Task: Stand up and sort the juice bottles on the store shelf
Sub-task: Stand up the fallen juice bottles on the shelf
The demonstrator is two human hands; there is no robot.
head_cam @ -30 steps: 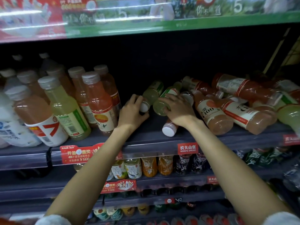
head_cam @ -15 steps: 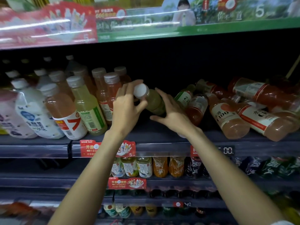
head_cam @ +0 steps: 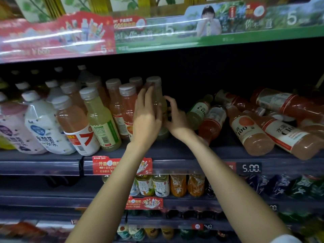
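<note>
From the head view we see the pale green bottle (head_cam: 158, 102), tipped with its cap toward us half a second ago, now upright at the right end of the standing row on the shelf (head_cam: 175, 151). Our left hand (head_cam: 147, 118) wraps its body while the right hand (head_cam: 177, 120) touches it with spread fingers. We judge one bottle sorted, the fallen bottles (head_cam: 249, 127) still waiting.

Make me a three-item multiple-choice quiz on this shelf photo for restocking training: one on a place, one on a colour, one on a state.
1. Where do the fallen bottles lie?
A. right of the hands
B. left of the hands
C. on the top shelf

2. What colour is the drink in the bottle being held?
A. deep red
B. pale yellow-green
C. blue

3. How is that bottle now?
A. lying flat
B. upside down
C. upright

Answers: 1 A, they are heaped on the shelf's right part. 2 B, pale liquid shows past the left hand. 3 C, its cap points up; the right hand is beside it.
</note>
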